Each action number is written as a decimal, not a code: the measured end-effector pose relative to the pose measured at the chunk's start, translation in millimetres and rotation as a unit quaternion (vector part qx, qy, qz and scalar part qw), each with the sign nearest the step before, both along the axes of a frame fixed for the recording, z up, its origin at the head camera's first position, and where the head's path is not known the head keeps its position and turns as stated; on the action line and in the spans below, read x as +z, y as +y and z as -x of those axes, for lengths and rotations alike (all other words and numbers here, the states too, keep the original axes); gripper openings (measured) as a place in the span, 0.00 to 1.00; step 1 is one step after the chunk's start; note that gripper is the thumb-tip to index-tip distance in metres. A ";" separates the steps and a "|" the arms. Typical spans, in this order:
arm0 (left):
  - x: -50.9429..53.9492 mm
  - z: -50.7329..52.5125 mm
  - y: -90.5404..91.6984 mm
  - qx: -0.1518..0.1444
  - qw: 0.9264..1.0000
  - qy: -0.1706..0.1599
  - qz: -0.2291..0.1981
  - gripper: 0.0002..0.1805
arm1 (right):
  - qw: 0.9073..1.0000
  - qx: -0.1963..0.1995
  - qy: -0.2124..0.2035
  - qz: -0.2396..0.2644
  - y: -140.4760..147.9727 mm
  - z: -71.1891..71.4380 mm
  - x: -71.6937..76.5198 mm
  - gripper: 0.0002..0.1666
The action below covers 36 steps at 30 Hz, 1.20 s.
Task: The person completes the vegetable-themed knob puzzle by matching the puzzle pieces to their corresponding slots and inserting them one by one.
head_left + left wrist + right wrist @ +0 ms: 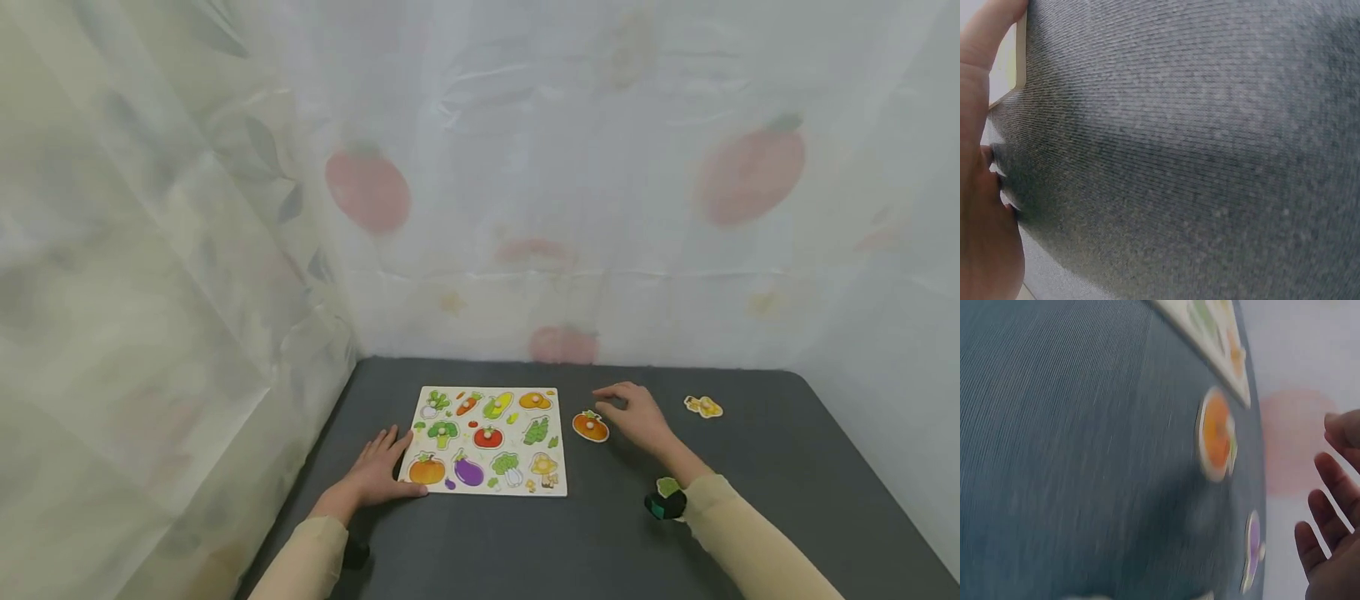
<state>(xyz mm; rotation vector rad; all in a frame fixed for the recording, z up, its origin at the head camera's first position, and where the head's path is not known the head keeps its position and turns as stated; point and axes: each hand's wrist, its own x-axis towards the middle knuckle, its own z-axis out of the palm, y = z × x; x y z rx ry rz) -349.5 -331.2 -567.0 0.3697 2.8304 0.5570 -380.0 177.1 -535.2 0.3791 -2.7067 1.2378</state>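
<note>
- Right hand [633, 414] is raised over the table [787, 508], thumb and fingers apart; it appears released, with nothing visible between the fingertips.
- Orange vegetable piece [596, 432] lies flat on the table just beside those fingertips, off the board's right edge and nearer the table's far edge than its near one; the right wrist view shows a gap between it and the fingers.
- Its green stem points toward the table's far edge; its long axis runs mainly left to right, the right end slanting slightly nearer. Its knob faces up, presumably to make it easy to pinch.
- Left hand [375, 472] grasps nothing: its fingers lie extended by the board's left edge, the thumb at its near-left corner, probably to steady it.
- Puzzle board [553, 417] lies flat, long side parallel to the table's far edge, its vegetable pictures upright for the person.
- Yellow piece [703, 407] lies toward the far-right corner; a green piece [666, 485] shows beside the right wrist.
</note>
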 end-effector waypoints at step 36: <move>9.8 -0.2 5.4 0.010 1.000 -0.021 0.000 0.67 | 0.992 0.023 -0.079 -0.091 124.0 -48.4 -28.5 0.14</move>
